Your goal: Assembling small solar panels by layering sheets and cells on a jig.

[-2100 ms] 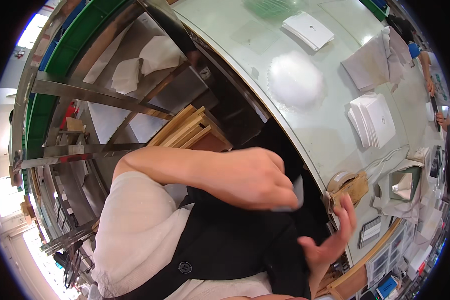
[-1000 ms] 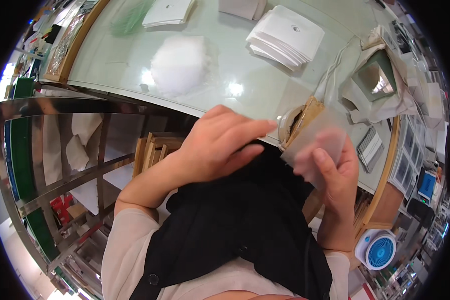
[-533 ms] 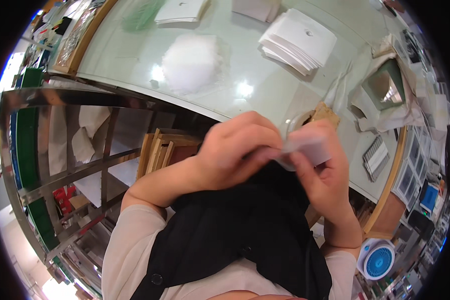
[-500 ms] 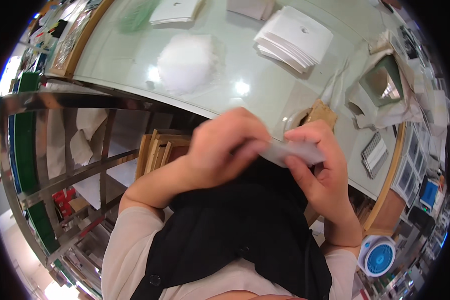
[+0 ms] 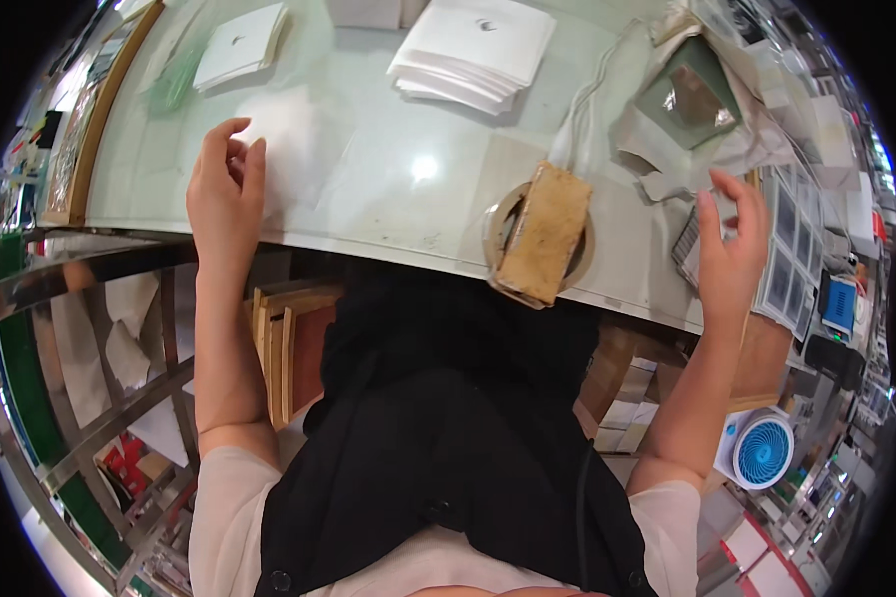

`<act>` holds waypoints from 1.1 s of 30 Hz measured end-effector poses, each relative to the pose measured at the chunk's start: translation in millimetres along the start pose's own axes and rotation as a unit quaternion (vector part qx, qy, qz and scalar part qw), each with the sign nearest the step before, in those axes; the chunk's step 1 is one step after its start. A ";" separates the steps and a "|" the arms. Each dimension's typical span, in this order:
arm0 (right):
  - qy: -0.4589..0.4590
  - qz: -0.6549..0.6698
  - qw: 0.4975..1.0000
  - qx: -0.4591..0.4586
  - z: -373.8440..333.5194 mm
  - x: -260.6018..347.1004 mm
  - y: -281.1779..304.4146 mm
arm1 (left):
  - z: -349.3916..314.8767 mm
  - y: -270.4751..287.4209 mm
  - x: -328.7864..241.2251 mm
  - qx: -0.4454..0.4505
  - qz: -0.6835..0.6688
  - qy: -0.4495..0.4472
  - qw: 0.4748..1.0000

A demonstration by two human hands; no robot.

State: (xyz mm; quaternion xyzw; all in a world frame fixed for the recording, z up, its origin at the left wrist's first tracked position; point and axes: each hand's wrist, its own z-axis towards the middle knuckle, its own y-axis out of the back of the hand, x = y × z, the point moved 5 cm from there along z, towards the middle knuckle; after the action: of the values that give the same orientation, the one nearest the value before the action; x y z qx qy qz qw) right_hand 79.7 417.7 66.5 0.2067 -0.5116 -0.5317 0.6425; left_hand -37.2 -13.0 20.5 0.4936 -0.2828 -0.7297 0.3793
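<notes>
My left hand [image 5: 227,199] hovers over the left side of the table, thumb and fingers curled but apart, with nothing visible in it. Beside its fingertips lies a pile of thin, translucent white sheets [image 5: 294,139]. Above the right part of the table, my right hand [image 5: 735,244] has its thumb and forefinger spread, and I see nothing held there. Partly behind its wrist is a small grey slatted rack [image 5: 685,249]. Between the hands, a worn tan block [image 5: 548,234] rests across a round ring [image 5: 498,234] at the table's near edge.
White card stacks [image 5: 473,45] [image 5: 241,45] lie toward the back. White cords [image 5: 577,119] run back from the tan block. A paper-lined green box [image 5: 692,95] stands back right, above a clear compartment case [image 5: 791,234]. A blue-and-white fan [image 5: 764,450] sits lower right.
My hands were together in front of me, holding a small translucent piece. They have parted to left and right, and that piece no longer shows. The view has shifted, uncovering the tan block.
</notes>
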 end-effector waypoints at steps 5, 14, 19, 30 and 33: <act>0.146 -0.222 0.960 -0.090 50.1 -4.6 -4.5 | -5.6 2.3 -7.5 -0.026 0.090 -0.008 0.996; 0.114 -0.029 0.993 0.011 122.3 -92.4 -22.4 | -32.9 21.2 -10.6 -0.120 0.066 -0.117 0.984; -0.133 0.328 0.935 0.015 136.9 -141.2 -7.8 | -45.4 23.0 -29.1 -0.131 0.041 -0.160 0.977; -0.139 0.397 0.877 0.231 -17.4 31.7 -33.4 | -37.6 -4.5 -20.0 -0.044 0.040 -0.127 0.990; -0.139 0.374 0.879 0.261 -42.7 45.9 -44.0 | -29.2 -17.9 -38.0 -0.057 0.047 -0.164 0.984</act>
State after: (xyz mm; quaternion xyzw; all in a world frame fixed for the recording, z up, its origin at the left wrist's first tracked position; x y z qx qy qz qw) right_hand 92.3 349.4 34.2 0.0842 -0.7549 -0.1218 0.6389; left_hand -6.2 27.3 15.3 0.3309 -0.3216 -0.7973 0.3891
